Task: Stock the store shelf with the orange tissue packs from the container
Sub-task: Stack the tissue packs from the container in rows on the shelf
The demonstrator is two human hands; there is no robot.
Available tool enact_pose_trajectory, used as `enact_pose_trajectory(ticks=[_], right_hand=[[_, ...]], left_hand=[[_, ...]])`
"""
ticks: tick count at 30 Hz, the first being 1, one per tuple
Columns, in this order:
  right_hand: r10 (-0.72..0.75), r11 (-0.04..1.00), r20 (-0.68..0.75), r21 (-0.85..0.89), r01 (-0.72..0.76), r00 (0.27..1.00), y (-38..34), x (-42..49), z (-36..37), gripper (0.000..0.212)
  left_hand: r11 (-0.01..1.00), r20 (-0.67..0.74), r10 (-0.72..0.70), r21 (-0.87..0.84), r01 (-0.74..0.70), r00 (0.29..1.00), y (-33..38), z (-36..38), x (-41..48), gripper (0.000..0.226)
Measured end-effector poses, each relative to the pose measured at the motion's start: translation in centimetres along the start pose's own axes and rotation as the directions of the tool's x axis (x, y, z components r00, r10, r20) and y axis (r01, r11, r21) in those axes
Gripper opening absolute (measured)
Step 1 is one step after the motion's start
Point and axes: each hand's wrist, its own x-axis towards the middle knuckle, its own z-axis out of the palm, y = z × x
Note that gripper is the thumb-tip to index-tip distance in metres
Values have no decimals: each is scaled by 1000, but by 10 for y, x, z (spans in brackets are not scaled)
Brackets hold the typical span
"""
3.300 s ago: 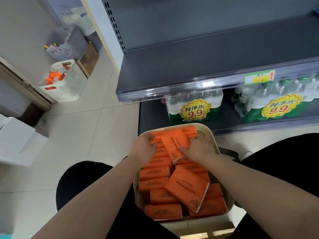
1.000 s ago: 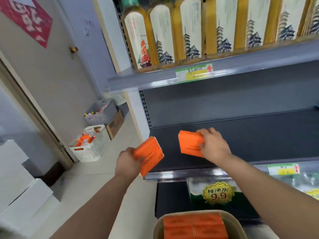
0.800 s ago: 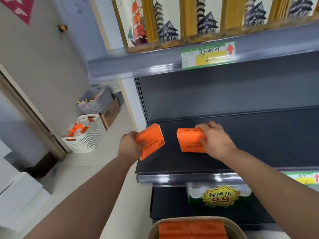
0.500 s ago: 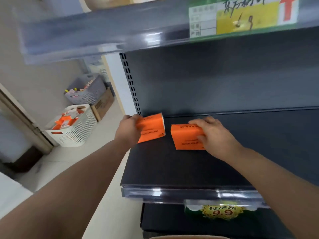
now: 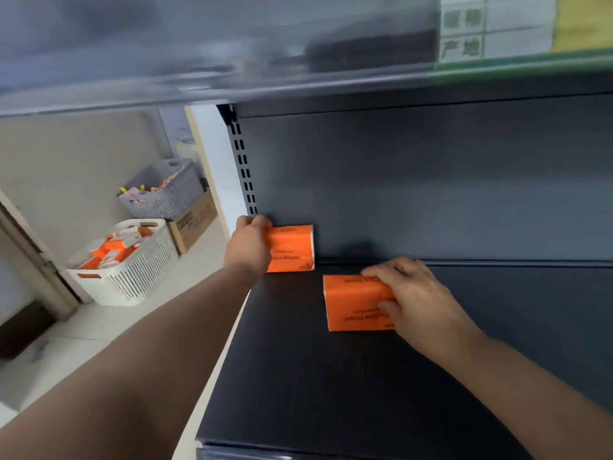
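Two orange tissue packs are on the dark shelf board (image 5: 331,376). My left hand (image 5: 249,248) grips the left pack (image 5: 293,249), which stands on edge in the shelf's back left corner against the rear panel. My right hand (image 5: 416,297) holds the right pack (image 5: 353,302) from its right side, a little forward of the first and close to the board. A small gap separates the two packs. The container with the other packs is out of view.
The upper shelf's front rail (image 5: 232,51) with a price label (image 5: 497,24) hangs close overhead. On the floor to the left stand a white basket (image 5: 132,270) with orange items, a grey basket (image 5: 166,190) and a cardboard box (image 5: 195,220).
Both hands have reached deeper into the shelf. The left pack has gone from mid-air to the back left corner, and the right pack has moved further back. The view has moved closer.
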Motion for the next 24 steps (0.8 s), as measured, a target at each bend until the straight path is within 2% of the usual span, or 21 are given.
enact_pose_trajectory(ticks=[6,10,12,15,20,24], right_hand=[[21,999,5,30,-21,1000,-3,13,8,52],[25,999,5,46,-25,1000,-17,30,18,51],[12,998,9,64,-13,1000,-30,43,26,50],[-24,997,7,80,23,1000,-54,68,43,50],[-68,997,-36,32,69,997,-91,98,65,48],[-76,990,-109,-123,62,991,-95,118,77,48]], left_hand=[[995,-44,-67,-81,63,997,-2,5,10,36],[969,-65,-122,-223,105,990,-14,-7,-3,48],[963,-81,-146,-241,122,986,-26,-18,-15,56],[963,-94,-189,-211,166,978,-46,-33,-32,56],[958,-46,-250,-158,240,967,-70,-40,-48,51],[940,64,-251,-223,259,966,-69,-37,-43,50]])
